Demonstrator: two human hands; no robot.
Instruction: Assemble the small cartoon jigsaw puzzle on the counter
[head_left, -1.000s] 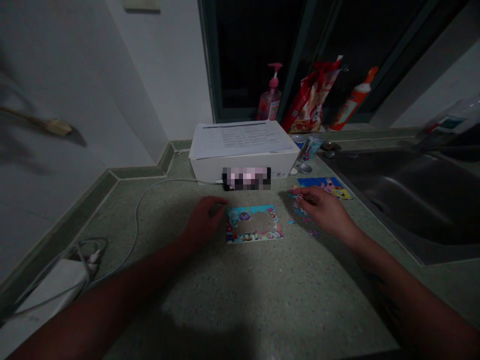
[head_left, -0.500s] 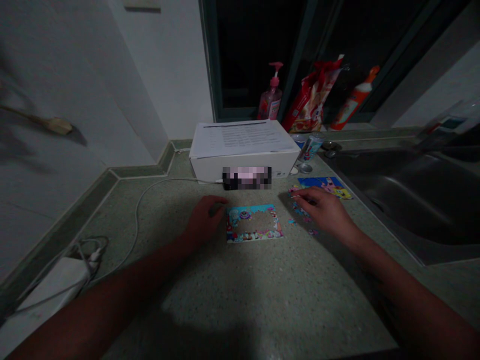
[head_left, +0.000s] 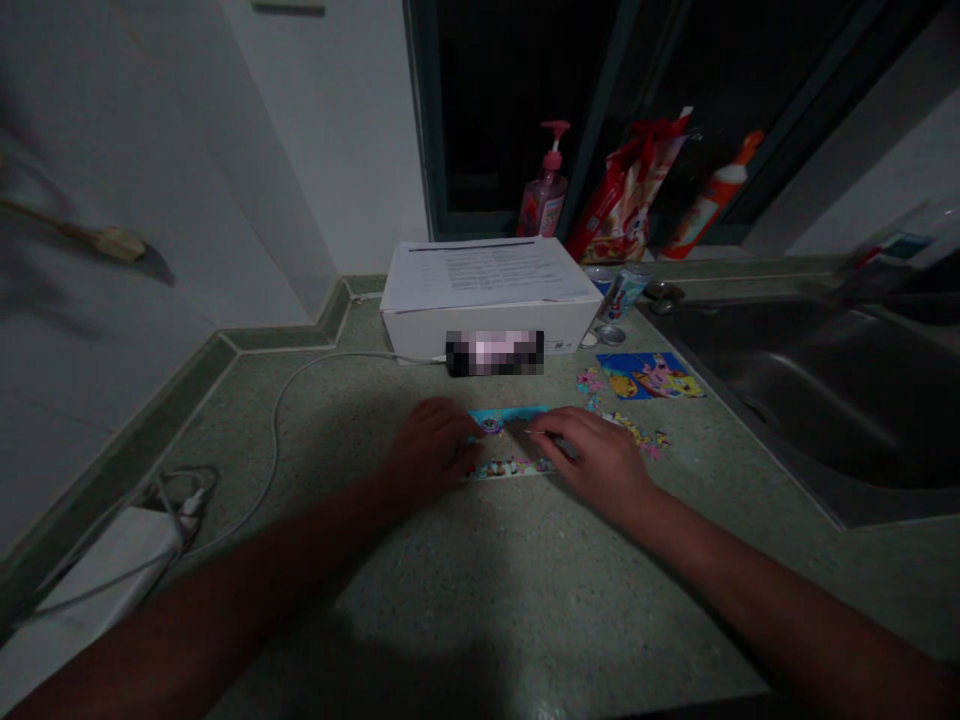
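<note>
A partly built jigsaw puzzle (head_left: 514,413) lies flat on the counter, its colourful border joined around a bare middle. My left hand (head_left: 431,445) covers the puzzle's left side, somewhat blurred, fingers bent with the thumb apart; whether it presses on the pieces I cannot tell. Over the right part of the puzzle, my right hand (head_left: 600,455) pinches a small puzzle piece (head_left: 534,432), seen edge-on between thumb and forefinger. Loose puzzle pieces (head_left: 651,436) lie scattered beyond and right of that hand, with a small pink cluster (head_left: 589,380) farther back.
A cartoon picture card (head_left: 651,377) lies beside the sink (head_left: 817,400). Behind the puzzle, a phone (head_left: 495,354) with a cable leans against a white box (head_left: 420,330). A can (head_left: 625,290) stands at the box's right. A power strip (head_left: 112,570) sits at left.
My right hand has moved left from the loose pieces to the puzzle, carrying a piece. My left hand has shifted right onto the puzzle's left side.
</note>
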